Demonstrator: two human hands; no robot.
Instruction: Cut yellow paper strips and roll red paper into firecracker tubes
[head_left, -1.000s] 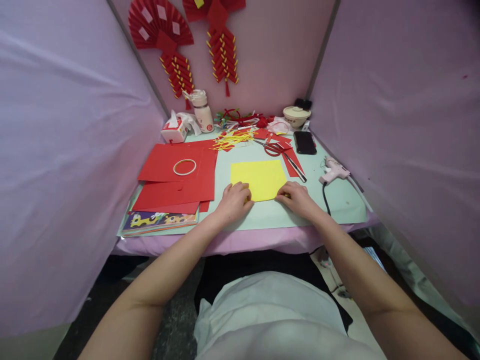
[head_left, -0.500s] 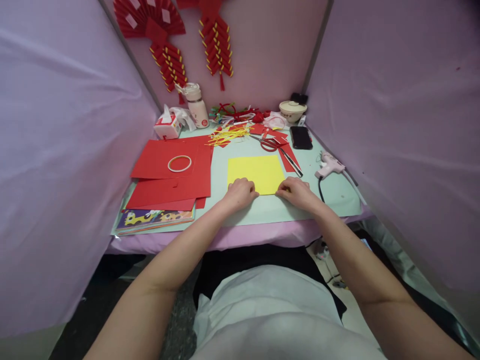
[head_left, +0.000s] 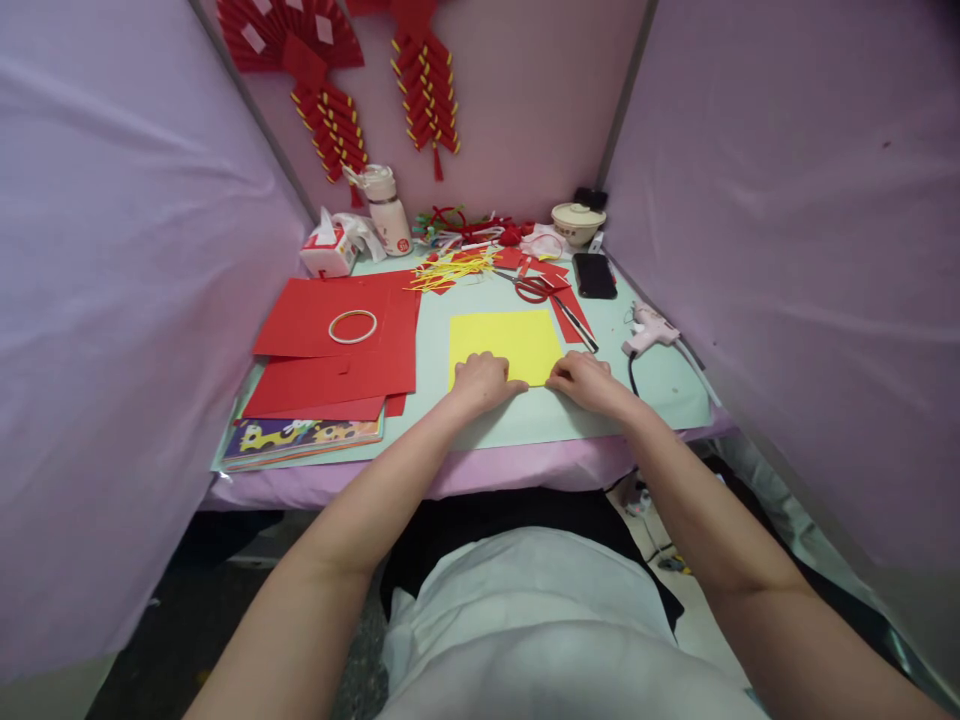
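Note:
A sheet of yellow paper (head_left: 507,335) lies flat on the pale green table cover in front of me. My left hand (head_left: 482,382) rests at its near left part, fingers curled, with the thumb stretched along the near edge. At the near right corner my right hand (head_left: 583,380) is closed, its fingertips and thumb pinching the edge. Both hands partly cover the paper, and the exact finger contact underneath is hidden. Just behind the paper's right side are red-handled scissors (head_left: 534,290) and a dark, slim tool (head_left: 576,324) on red paper scraps.
Red paper sheets (head_left: 330,385) with a white ring (head_left: 352,341) lie left, above a picture book (head_left: 304,437). Yellow strips (head_left: 454,268), a bottle (head_left: 390,222), a tissue box (head_left: 330,252) and a lidded bowl (head_left: 577,226) stand behind. A phone (head_left: 595,276) and a corded glue gun (head_left: 649,328) lie right.
My left hand has slid slightly right along the near edge, its thumb now reaching closer to my right hand. My right hand stays at the corner. The whole view has shifted a little.

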